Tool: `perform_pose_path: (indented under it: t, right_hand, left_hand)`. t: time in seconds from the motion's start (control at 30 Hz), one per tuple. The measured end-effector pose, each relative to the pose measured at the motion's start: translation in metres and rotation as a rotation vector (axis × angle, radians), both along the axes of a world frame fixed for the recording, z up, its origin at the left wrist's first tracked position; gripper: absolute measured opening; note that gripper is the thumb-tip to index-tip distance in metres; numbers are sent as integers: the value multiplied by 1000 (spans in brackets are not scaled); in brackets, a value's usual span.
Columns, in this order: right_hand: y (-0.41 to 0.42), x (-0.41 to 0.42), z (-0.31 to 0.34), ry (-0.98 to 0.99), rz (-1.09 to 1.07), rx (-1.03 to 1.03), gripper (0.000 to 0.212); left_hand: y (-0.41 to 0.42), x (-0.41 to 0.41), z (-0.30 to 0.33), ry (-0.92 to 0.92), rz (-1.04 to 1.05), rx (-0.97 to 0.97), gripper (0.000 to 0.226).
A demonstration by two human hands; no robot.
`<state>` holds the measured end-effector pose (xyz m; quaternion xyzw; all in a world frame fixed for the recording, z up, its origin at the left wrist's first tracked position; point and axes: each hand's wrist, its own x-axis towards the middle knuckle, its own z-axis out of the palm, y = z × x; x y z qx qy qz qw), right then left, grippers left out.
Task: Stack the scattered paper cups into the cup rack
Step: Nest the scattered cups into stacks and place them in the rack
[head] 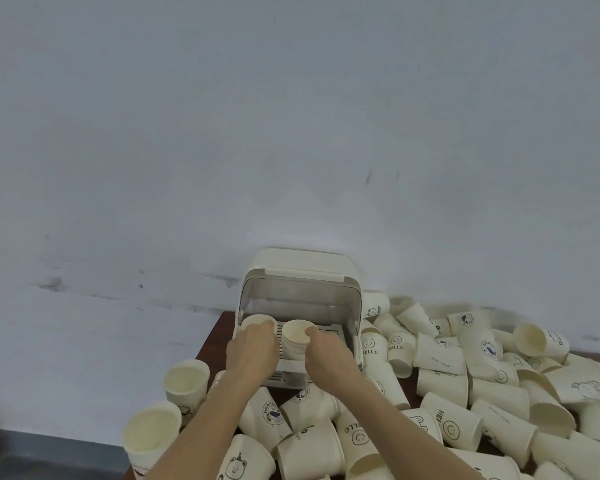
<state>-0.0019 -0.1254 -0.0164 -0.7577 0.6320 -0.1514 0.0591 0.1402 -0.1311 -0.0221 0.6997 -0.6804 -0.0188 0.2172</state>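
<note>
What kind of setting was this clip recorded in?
Probably a plain indoor room set up for the task, not a kitchen or cafe: a bare scuffed wall, a dark table pushed against it, and only a cup rack and loose paper cups.

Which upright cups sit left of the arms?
The two open-mouthed cups at the table's left edge, mouths up; most of the pile right lies tipped.

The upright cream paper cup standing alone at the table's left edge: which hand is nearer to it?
Left. The left hand grips a cup in the rack, just right of that upright cream paper cup; the right hand lies farther right.
</note>
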Motion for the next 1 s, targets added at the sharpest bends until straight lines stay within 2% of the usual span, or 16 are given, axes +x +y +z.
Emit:
perform_pose_path:
  t: [0.13, 0.27, 0.43, 0.63, 0.77, 0.93, 1.0]
  right_hand:
    - [17, -14, 11, -32, -6, -40, 37]
    - [36, -34, 25, 3, -4, -93, 19]
    - [57, -67, 35, -48, -22, -129, 22]
    - [84, -120, 36, -103, -96, -153, 33]
    - [101, -162, 34, -107, -137, -132, 32]
    - [121, -225, 30, -118, -236, -136, 48]
    - [129, -249, 26, -122, -274, -139, 48]
  left_hand:
    - [17, -22, 11, 40, -70, -45, 30]
    - [37, -52, 22, 33, -151, -88, 28]
    - [64, -91, 35, -16, -255, -142, 22]
    - [92, -136, 44, 30, -306, -166, 28]
    - [102, -165, 40, 58, -317, -152, 28]
    - [110, -210, 39, 73, -362, -151, 35]
    - [114, -229, 37, 81, -375, -143, 36]
